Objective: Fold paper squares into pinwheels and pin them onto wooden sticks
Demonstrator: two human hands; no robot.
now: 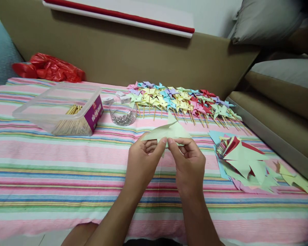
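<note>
Both my hands meet at the middle of the striped cloth [53, 164], pinching one pale green cut paper piece [169, 131]. My left hand [143, 160] grips its lower left edge between thumb and fingers. My right hand [188, 164] pinches the same edge just to the right. The paper's points stick up and outward above my fingers. A row of finished paper pinwheels [182, 99] on wooden sticks lies behind the paper.
A clear plastic box of wooden sticks [66, 109] sits at the left, a small clear cup of metal pins [123, 114] beside it. A pile of cut coloured papers [246, 160] lies at the right. A red plastic bag [51, 68] rests at the back left. Cushions stand at the right.
</note>
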